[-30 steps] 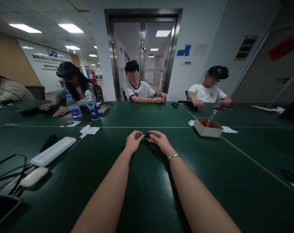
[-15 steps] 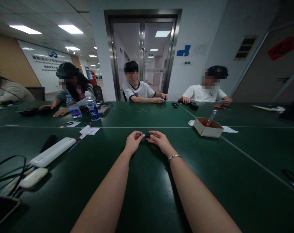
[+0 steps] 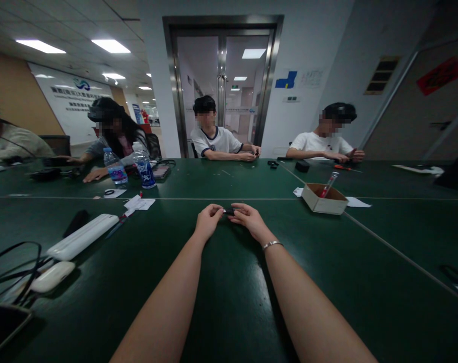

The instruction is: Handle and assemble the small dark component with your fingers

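Observation:
Between my two hands, just above the green table (image 3: 229, 282), is a small black object with a shiny metal end (image 3: 229, 212); it is too small to name. My left hand (image 3: 208, 221) pinches its metal end between thumb and fingertips. My right hand (image 3: 249, 221), with a silver bangle at the wrist, grips the black end the same way. The fingers cover part of each end.
To the right stands an open box (image 3: 325, 201) with a red-and-clear tube leaning in it. Two bottles (image 3: 143, 166), paper slips (image 3: 139, 203), a long white device (image 3: 83, 237), cables and a phone (image 3: 5, 327) lie left. Several people sit across the table.
My hands and the small black object stay almost where they were. Across the table at the right, a person's hand has moved off a black object towards the other hand.

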Demonstrator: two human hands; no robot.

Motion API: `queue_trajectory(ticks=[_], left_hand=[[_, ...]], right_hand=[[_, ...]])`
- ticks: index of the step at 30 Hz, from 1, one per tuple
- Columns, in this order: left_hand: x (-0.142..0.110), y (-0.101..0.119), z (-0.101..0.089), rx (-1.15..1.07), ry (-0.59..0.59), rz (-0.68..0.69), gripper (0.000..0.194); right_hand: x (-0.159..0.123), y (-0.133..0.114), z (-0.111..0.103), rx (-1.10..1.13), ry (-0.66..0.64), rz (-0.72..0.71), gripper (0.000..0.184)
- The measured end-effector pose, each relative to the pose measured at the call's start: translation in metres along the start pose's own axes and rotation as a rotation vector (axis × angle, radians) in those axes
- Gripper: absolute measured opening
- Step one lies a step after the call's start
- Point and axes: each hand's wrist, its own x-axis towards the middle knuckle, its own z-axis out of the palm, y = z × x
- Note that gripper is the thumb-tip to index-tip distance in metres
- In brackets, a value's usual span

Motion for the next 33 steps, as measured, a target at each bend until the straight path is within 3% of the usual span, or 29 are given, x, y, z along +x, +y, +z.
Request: queue_trajectory(ticks=[33], left_hand=[[-0.0015,0.0049,0.0001,0.002,-0.007,-0.071,0.023]], right_hand=[[0.0011,0.0016,-0.0021,-0.014,-0.033,-0.004,0.023]])
